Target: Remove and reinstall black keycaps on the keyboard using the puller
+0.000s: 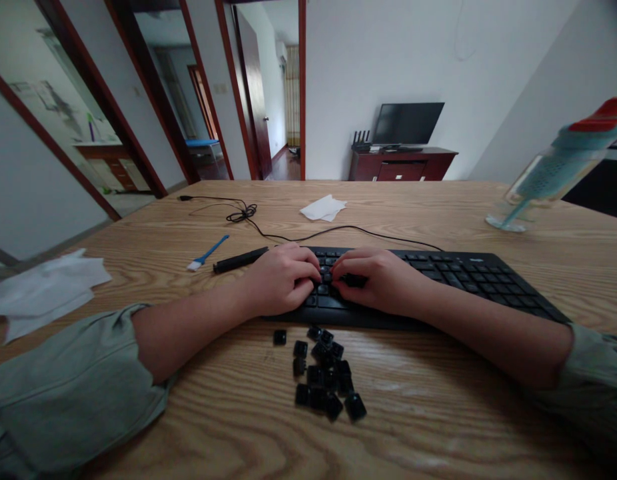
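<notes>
A black keyboard [481, 283] lies on the wooden table, its left part hidden by my hands. My left hand [283, 280] rests over its left side, with thumb and fingers curled together at the keys. Facing it, my right hand [383, 280] is also closed, thumb and fingertips meeting at the same keys. Whatever the fingertips pinch is too small to make out. Loose black keycaps [330, 380], several of them, lie in a pile in front of the keyboard. One keycap [280, 337] sits apart to the left.
A blue brush [208, 253] and a slim black bar-like object [238, 260] lie left of my left hand. Behind the keyboard runs its coiled cable [243, 213]. White tissues [324, 208] lie at the back, more paper [48, 287] at left. A bottle [543, 177] stands at right.
</notes>
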Available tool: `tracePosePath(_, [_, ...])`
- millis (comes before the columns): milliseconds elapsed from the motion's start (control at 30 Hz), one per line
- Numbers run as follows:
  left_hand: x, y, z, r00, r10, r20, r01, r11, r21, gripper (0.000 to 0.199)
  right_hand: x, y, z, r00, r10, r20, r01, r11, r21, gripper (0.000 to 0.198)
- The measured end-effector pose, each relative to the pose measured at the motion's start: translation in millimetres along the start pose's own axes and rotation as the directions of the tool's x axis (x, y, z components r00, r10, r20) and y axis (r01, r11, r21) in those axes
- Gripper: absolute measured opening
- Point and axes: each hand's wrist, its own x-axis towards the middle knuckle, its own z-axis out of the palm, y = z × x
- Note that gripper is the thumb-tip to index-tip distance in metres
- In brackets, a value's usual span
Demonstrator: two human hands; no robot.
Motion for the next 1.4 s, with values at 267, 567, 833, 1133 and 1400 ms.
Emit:
tracePosePath(267, [1,0,-2,0.996,0.082,0.017,-0.083,0.996,0.019,0.030,-1,0,-1,0.999,-0.034,-0.010,0.034,0.999,-0.013,0.017])
tracePosePath(567, [4,5,-4,0.978,0.187,0.090,-0.201,0.960,0.196,0.026,3,-2,-3,0.999,-0.027,0.018,0.026,0.999,0.034,0.015])
tracePosePath(833, [5,10,3,0.970,0.216,0.110,-0.239,0.925,0.295,0.024,6,-7,-1,0.999,-0.016,0.043,0.019,0.996,-0.084,0.015])
tracePosePath(1133, [-5,8,-4,0.996,0.079,-0.031,-0.071,0.978,0.197,0.030,-16,-20,-24,0.985,0.055,-0.161,-0.080,0.985,-0.153,0.022])
tracePosePath(1400, [-6,17,-8,0.987,-0.040,0.159,0.016,0.988,0.154,0.036,-75,-8,-65,0.862,0.318,-0.395,-0.423,0.880,-0.214,0.030])
